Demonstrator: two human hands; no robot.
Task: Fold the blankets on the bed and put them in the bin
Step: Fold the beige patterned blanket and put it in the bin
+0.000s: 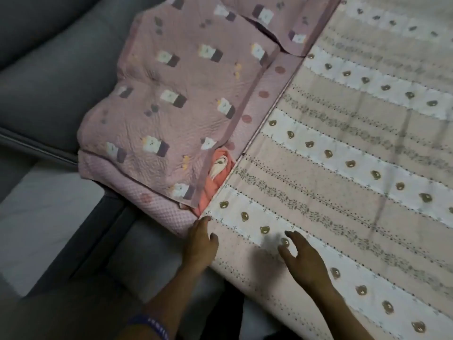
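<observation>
The bed [367, 155] took up most of my view, dressed in a striped cover printed with small bear heads, with a grey padded headboard [49, 69] running along its far-left side and pale floor [44, 217] below that.

The blanket [176, 94], mauve with little white animals, lay at the bed's left end, against the headboard. It looked already folded into a thick, roughly square stack, its layers showing at the near edge, and I judged it had been left there as a finished bundle waiting to be carried off. A second piece in the same print [282, 18] sat just beyond it, further up the bed. A strip of coral cloth [215, 173] peeked out between the stack and the bed cover; whether it was another blanket tucked inside, I could not tell.

My left hand [201, 244] reached to the bed's near corner, fingers loosely spread, fingertips touching the fabric right where the stack's lower corner met the cover; it had hold of nothing. My right hand [301, 256] hovered low over the cover to the right of that corner, fingers apart and slightly bent, also empty, though blur made it hard to say whether it touched the cloth.

No bin was in sight, so nothing had yet gone into it as far as I could see.
</observation>
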